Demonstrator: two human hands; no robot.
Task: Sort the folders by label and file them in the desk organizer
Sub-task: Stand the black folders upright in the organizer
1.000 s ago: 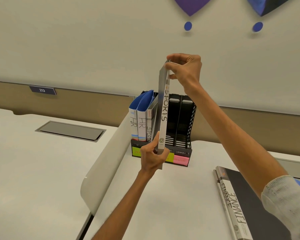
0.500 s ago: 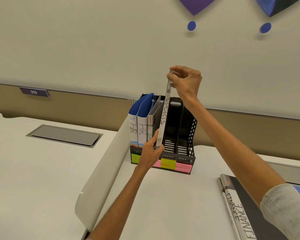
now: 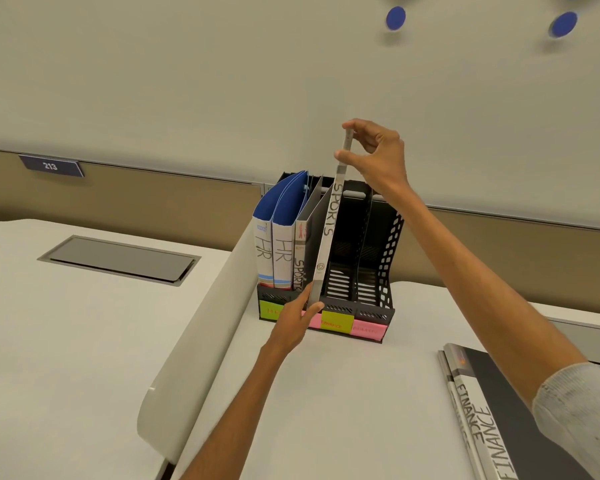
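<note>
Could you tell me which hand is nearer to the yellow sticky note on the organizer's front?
Left. The left hand holds the SPORTS folder at its bottom, just beside the yellow sticky note; the right hand pinches its top, well above.

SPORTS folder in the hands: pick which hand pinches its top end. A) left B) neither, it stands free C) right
C: the right hand pinches the top of the SPORTS folder, while the left hand grips its bottom end at the organizer.
</note>
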